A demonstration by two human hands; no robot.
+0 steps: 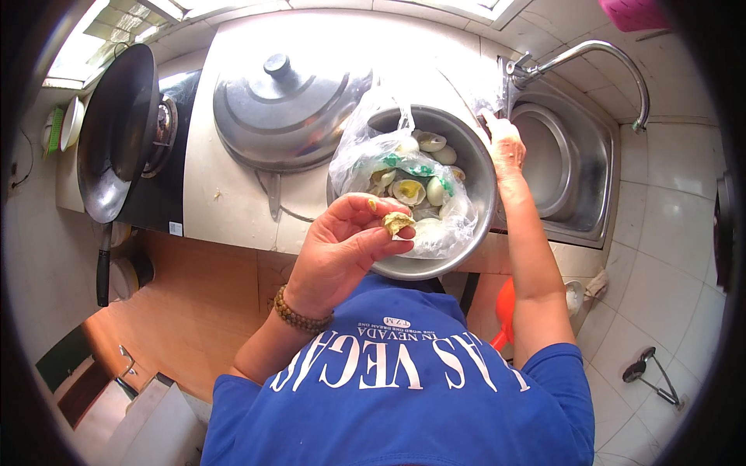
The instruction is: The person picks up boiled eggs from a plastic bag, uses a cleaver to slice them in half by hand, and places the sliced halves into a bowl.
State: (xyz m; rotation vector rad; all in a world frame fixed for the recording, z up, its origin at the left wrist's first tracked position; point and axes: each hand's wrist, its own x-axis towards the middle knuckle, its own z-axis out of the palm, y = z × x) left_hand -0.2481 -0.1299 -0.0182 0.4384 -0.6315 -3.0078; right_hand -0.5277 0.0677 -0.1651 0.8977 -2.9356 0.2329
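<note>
Between the thumb and fingers of my left hand (355, 230) is a crumbly yellow piece of food (398, 223), which looks like cooked egg yolk. A small yellow crumb sticks to one finger. Below that hand stands a metal basin (488, 192) with an opened clear plastic bag (361, 154) in it. Several pale eggs or egg pieces (446, 155) lie in and around the bag. One broken-open egg half (409, 192) shows yellow inside. My right hand (506, 145) reaches past the basin to the sink's left edge, beside some clear plastic (488, 99). Its fingertips are hard to make out there.
A steel sink (603, 192) with a metal bowl (562, 151) and a tap (606, 46) is on the right. Left of the basin sits a large pan lid (285, 128). A wok (119, 134) stands tilted by the gas hob (175, 140). Below the counter hangs something orange-red (505, 309).
</note>
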